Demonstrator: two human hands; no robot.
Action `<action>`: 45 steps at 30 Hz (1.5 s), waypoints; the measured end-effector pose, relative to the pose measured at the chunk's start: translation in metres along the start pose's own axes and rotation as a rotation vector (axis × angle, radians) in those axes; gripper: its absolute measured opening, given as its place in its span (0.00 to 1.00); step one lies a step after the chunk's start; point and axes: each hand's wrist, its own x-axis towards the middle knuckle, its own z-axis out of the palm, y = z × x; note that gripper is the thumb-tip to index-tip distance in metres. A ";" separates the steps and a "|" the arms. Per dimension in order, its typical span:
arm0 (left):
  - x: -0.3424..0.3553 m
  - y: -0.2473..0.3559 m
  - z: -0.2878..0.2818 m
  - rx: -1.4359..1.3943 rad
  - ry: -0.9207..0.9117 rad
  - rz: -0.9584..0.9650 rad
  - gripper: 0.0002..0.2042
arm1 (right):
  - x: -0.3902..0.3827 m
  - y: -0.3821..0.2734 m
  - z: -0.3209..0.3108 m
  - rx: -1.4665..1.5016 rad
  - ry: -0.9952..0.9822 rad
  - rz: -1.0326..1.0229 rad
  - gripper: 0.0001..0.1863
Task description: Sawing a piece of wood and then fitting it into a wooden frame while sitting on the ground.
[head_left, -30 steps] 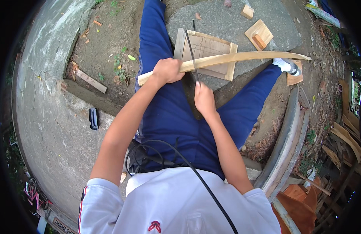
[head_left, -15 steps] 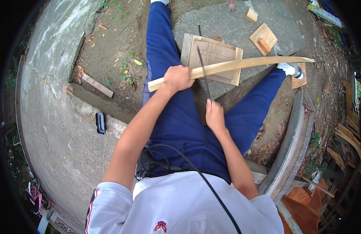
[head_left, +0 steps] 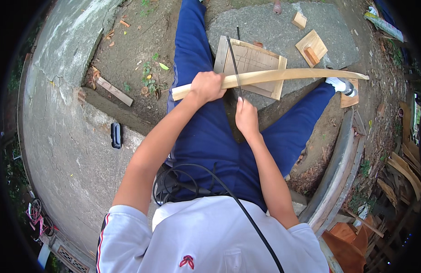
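My left hand (head_left: 208,86) is closed round a long, pale, slightly curved wooden strip (head_left: 306,73), near its left end. The strip reaches right across my legs toward my right foot. My right hand (head_left: 247,116) grips the lower end of a long, thin, dark tool (head_left: 233,59), which crosses the strip just right of my left hand. Whether it is a blade or a file I cannot tell. Beyond them a framed wooden board (head_left: 253,57) with drawn lines lies on a stone slab.
The grey slab (head_left: 338,32) also holds a small wood block (head_left: 299,19) and a square wooden piece (head_left: 305,42). A plank (head_left: 114,91) and a dark case (head_left: 116,135) lie at left. A curved concrete edge (head_left: 331,164) and scrap wood (head_left: 404,175) are at right.
My right hand and the dark tool moved down toward my body, then back up along the line of the tool. My left hand still grips the strip. The view has shifted slightly.
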 end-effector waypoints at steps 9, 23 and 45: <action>0.004 0.001 0.002 -0.038 0.051 0.015 0.15 | -0.003 0.010 0.000 0.040 0.071 -0.065 0.21; 0.004 0.004 0.000 -0.023 0.033 0.000 0.15 | 0.010 -0.004 0.001 -0.040 -0.059 0.125 0.18; 0.026 -0.008 -0.019 -0.278 -0.256 -0.090 0.19 | 0.000 -0.007 0.000 0.087 0.046 0.085 0.19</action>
